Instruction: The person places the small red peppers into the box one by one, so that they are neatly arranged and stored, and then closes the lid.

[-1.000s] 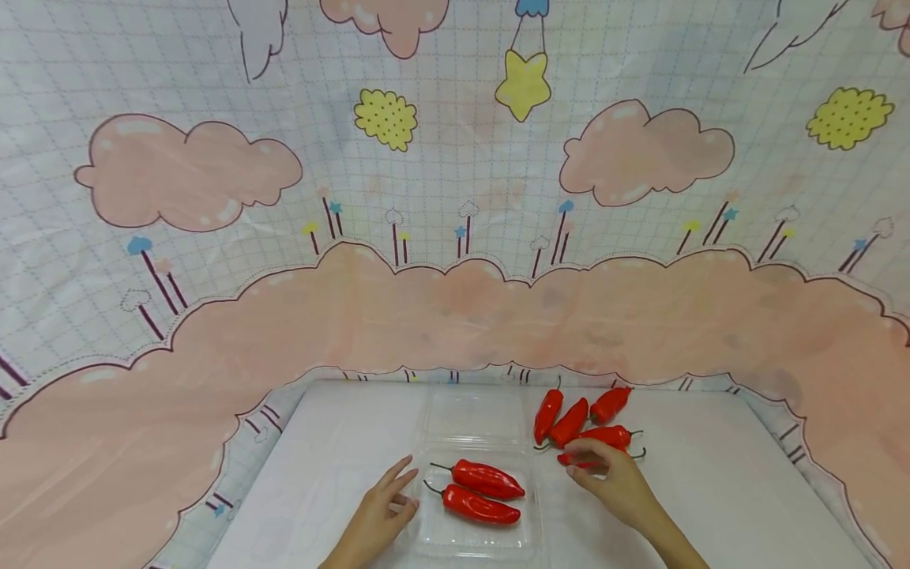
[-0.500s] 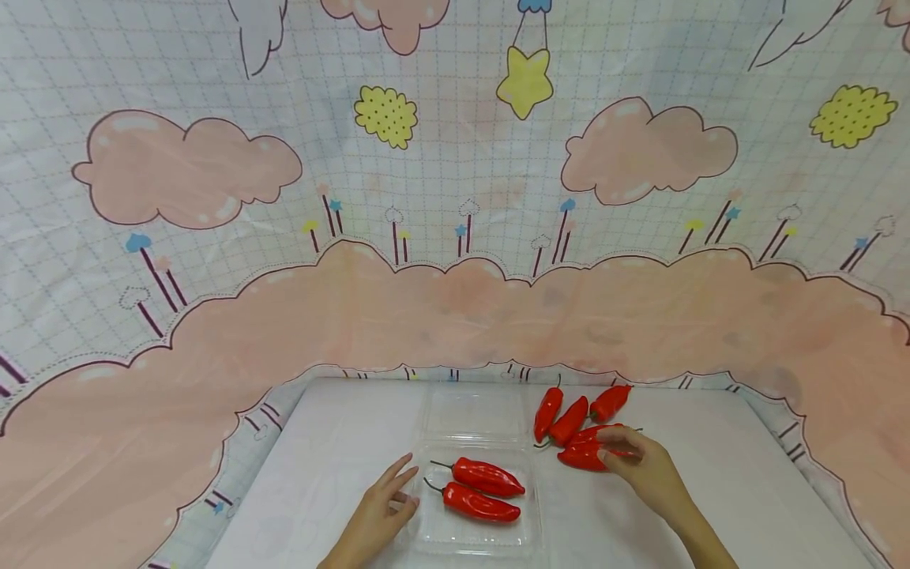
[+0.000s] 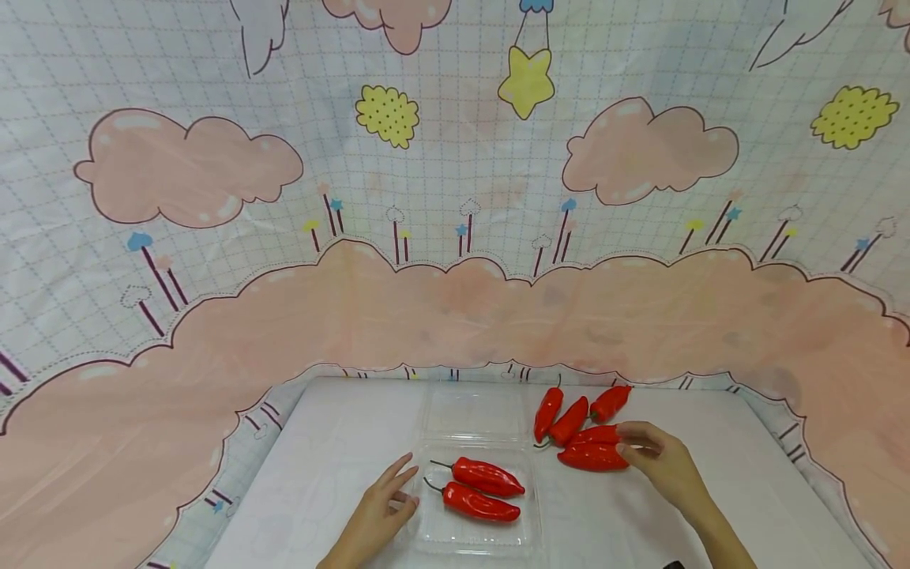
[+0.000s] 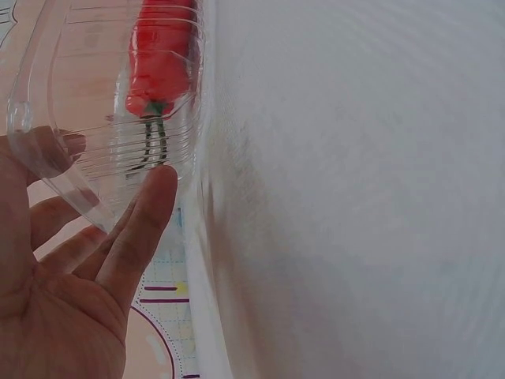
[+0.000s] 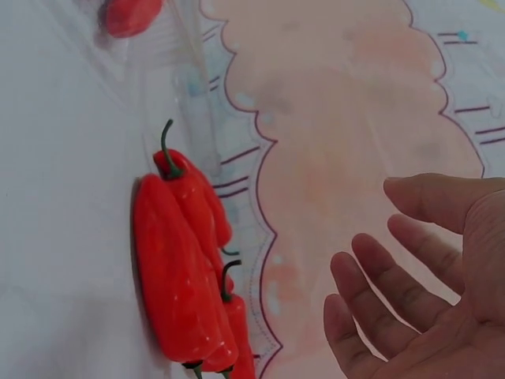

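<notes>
While the left hand spreads its fingers at the box's edge — likely to steady it — the right hand, fingers loosely bent and empty, hangs beside the loose peppers. Two peppers lie parallel inside, perhaps to save room.

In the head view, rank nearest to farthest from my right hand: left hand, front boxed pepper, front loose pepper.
1. Front loose pepper, just left of your right hand
2. Front boxed pepper, farther left
3. Left hand, farthest left, by the box

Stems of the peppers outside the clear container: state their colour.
Green; the stems show best in the right wrist view.
</notes>
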`<state>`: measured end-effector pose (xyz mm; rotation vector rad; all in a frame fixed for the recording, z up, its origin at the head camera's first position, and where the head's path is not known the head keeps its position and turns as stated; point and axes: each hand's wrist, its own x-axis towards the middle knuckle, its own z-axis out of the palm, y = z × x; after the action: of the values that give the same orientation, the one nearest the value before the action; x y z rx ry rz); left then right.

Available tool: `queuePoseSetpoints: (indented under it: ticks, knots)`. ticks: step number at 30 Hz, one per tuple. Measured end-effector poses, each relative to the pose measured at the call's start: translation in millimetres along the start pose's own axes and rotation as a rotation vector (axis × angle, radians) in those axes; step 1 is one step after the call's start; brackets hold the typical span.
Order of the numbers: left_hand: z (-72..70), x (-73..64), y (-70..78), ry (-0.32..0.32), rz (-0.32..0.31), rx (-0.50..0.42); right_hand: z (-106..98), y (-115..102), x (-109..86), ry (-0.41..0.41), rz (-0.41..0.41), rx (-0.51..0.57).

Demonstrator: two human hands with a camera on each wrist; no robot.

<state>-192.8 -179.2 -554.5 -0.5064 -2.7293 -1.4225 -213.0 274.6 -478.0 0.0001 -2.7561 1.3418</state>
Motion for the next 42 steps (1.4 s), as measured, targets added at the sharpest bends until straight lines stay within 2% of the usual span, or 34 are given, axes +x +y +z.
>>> queuePoseSetpoints:
  ticks: [5, 12, 26, 34, 42]
  knots:
    - [0.4, -0.5, -0.6, 0.003, 0.002, 0.005, -1, 9, 4.5, 0.002, -0.009, -0.005]
    - [0.4, 0.0, -2.5, -0.013, -0.007, 0.011, -1, 18, 7.9, -0.024, 0.037, -0.012]
    - [-2.0, 1.0, 2.4, -0.018, 0.000, -0.003, 5, 39, 17.8, -0.005, -0.007, -0.110]
    - [-1.5, -1.0, 3.2, -0.011, 0.000, -0.006, 7, 46, 22.0, -0.053, 0.067, -0.136]
    - [-2.4, -1.6, 2.8, -0.012, 0.007, -0.008, 11, 51, 23.2, -0.065, 0.089, -0.150]
